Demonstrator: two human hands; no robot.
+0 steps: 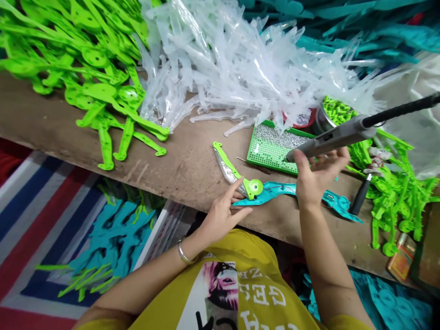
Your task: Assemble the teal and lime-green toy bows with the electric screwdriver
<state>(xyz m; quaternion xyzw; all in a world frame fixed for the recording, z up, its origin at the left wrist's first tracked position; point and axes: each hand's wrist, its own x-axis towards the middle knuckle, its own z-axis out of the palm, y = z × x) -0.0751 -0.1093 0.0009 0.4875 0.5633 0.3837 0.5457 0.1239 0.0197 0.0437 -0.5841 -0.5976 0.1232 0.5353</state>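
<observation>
My left hand (223,211) rests on the near edge of the brown board, fingers pinching a teal plastic piece (275,190) joined to a green and clear blade-shaped piece (229,168) with a round green hub (255,186). My right hand (316,174) is raised over the teal piece, fingers loosely curled round the grey electric screwdriver (340,135), whose tip points at the green screw tray (271,149).
Heaps of green plastic parts (92,68) lie at the left, clear ones (233,59) in the middle, more green ones (395,183) at the right. A metal bowl of green bits (335,114) stands behind the tray. Teal parts (113,243) lie on the striped floor mat.
</observation>
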